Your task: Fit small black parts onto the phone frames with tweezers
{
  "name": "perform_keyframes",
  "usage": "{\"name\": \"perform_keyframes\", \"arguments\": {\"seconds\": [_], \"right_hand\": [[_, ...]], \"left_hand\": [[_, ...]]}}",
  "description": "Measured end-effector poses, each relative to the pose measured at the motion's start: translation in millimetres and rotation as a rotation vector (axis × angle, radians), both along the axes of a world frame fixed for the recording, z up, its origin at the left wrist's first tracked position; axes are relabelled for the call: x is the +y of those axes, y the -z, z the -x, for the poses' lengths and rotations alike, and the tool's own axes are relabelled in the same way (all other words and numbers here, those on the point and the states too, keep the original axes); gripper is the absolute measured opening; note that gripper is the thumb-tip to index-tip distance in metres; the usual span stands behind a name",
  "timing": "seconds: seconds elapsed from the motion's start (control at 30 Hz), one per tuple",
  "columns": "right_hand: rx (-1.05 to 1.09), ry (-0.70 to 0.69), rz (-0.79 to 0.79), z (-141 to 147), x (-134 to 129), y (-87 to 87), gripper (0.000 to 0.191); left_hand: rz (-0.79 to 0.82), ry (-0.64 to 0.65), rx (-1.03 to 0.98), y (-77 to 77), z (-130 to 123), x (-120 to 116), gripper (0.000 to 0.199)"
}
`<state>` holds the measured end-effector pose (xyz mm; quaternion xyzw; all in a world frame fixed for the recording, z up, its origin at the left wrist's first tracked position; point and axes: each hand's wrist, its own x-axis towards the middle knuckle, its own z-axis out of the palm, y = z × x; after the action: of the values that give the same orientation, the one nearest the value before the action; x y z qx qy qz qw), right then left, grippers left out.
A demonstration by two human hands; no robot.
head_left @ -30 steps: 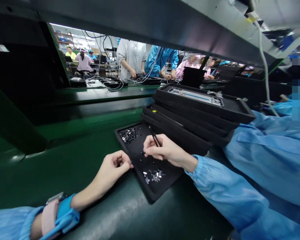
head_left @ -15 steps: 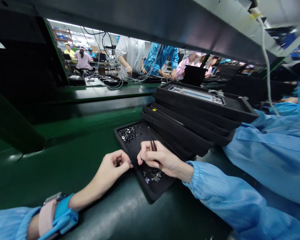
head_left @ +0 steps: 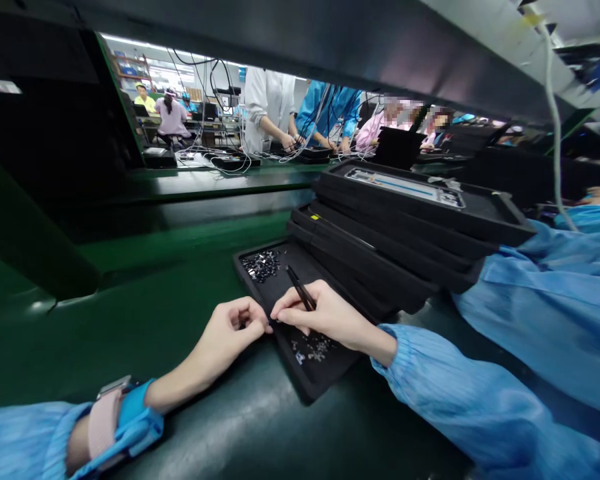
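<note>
The right hand (head_left: pixel 333 317), gripping tweezers (head_left: pixel 298 285), has moved to the left hand (head_left: pixel 230 333), pinched, contents unclear, apparently allowing 2-handed work.

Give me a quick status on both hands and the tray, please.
Left hand pinched at tray edge, contents unclear. Right hand over tray, holding tweezers, close to left hand. Far parts uncovered; right hand hides tray's middle.
</note>
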<state>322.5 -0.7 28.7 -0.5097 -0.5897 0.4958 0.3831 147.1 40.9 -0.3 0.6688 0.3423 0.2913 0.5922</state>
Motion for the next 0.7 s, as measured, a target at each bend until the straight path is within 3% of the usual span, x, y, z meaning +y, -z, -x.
{"name": "perform_keyframes", "arguments": {"seconds": [0.27,0.5,0.7], "right_hand": [[-0.094,-0.06,-0.086,-1.7,-2.0,2.0,0.016],[-0.318,-0.168,-0.377,-2.6,-8.2,-4.4,0.014],[-0.33,-0.198,-0.41,-0.3,-9.6,-1.0,0.02]], "left_hand": [[0.113,0.07,-0.171,3.0,0.1,-0.7,0.017],[0.134,0.068,-0.09,-2.7,-2.4,-1.7,0.015],[0.138,0.07,-0.046,-0.9,-3.2,-3.1,0.015]]}}
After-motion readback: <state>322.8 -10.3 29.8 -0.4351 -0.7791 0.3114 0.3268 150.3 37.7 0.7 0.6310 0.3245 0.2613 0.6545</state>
